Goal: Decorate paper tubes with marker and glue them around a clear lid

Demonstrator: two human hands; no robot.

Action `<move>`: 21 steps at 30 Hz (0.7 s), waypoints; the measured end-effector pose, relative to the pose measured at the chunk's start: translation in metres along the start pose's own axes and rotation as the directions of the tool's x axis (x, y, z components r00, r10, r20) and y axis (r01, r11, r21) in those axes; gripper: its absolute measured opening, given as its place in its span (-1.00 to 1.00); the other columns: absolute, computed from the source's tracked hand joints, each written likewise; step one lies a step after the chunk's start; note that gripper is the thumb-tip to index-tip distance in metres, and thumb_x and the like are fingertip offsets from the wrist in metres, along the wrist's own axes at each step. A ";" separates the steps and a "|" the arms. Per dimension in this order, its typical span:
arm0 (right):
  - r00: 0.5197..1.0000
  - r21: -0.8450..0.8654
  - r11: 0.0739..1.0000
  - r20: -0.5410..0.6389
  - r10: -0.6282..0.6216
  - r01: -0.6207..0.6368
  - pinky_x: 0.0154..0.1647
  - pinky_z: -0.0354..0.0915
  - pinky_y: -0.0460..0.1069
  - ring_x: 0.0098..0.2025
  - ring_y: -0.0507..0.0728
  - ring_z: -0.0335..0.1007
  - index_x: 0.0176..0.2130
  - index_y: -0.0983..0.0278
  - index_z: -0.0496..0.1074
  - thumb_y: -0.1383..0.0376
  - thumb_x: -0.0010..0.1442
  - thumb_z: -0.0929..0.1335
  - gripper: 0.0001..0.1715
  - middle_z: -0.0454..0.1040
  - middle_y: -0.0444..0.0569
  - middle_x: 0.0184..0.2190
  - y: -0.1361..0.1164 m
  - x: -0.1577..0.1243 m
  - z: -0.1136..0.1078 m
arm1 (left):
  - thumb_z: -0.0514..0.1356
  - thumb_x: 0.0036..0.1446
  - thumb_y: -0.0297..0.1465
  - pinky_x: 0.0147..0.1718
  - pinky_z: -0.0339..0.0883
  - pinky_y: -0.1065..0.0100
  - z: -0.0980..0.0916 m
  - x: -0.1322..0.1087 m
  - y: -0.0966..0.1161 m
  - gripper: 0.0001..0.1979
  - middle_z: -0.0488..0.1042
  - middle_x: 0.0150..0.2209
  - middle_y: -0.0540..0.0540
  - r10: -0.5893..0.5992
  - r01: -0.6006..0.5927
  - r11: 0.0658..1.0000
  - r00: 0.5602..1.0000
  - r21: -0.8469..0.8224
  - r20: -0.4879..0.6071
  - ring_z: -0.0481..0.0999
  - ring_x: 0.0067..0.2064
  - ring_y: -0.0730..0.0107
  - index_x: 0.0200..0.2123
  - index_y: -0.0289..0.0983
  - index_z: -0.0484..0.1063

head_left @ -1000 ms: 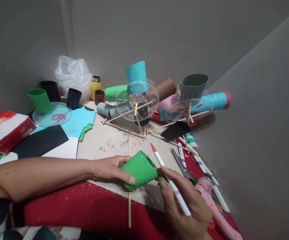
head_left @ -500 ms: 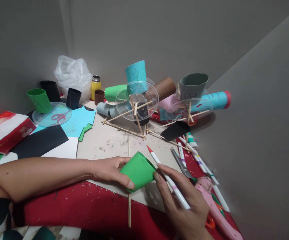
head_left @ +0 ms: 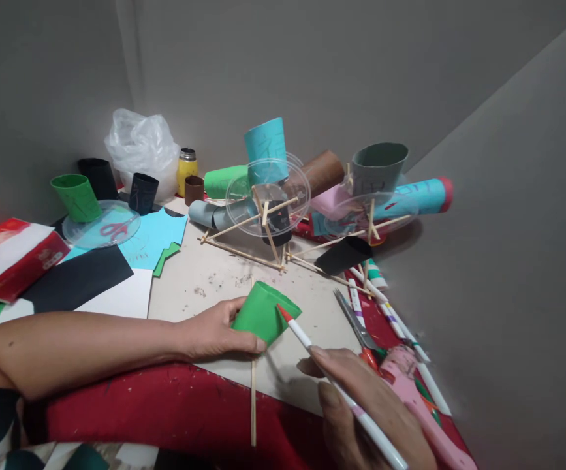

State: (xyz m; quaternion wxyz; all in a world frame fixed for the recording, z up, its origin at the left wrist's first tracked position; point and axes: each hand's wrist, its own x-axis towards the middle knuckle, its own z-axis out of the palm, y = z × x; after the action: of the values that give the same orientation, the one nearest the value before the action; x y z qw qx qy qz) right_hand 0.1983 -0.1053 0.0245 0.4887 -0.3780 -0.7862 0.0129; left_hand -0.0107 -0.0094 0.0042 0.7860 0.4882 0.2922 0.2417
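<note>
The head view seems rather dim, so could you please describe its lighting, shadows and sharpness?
Head view: dim, uneven light, the grey wall darker toward the left; same view: pale highlights on the plastic bag, a soft shadow on the board below the green tube; same view: the right hand slightly soft, cause unclear.

You can't read any words or numbers for sure here. You can see pen marks on the tall blue tube (head_left: 266, 145), the gray tube (head_left: 379, 171) and the green tube on your left (head_left: 76, 201). The red and white packet (head_left: 15, 258) has tiny, fuzzy print.
</note>
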 end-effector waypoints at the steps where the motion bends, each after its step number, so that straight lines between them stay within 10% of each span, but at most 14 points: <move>1: 1.000 0.003 1.000 0.011 -0.005 0.005 -0.35 0.52 0.06 -0.31 0.16 0.60 0.23 0.25 0.43 0.54 0.28 0.34 -0.43 0.63 0.03 -0.25 -0.001 0.001 0.000 | 0.52 -0.15 -0.23 -0.24 0.22 0.37 0.000 0.000 0.000 -0.38 0.42 -0.26 -0.02 0.016 -0.016 1.000 1.000 0.013 -0.005 0.32 -0.28 0.41 -0.02 -0.31 0.47; 21: 1.000 0.005 1.000 0.011 0.001 -0.001 -0.37 0.51 0.05 -0.29 0.17 0.61 0.18 0.27 0.46 0.58 0.25 0.34 -0.45 0.64 0.05 -0.26 -0.004 0.008 0.005 | 0.51 -0.14 -0.20 -0.21 0.24 0.34 0.000 0.000 -0.001 -0.33 0.43 -0.21 -0.04 0.029 -0.028 0.998 0.999 0.054 -0.015 0.35 -0.24 0.34 0.02 -0.29 0.41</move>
State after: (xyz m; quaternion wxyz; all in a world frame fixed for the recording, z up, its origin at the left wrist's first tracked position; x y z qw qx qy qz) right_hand 0.1900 -0.1016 0.0291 0.4853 -0.3768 -0.7888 0.0173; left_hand -0.0102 -0.0096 0.0033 0.7666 0.5114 0.2979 0.2490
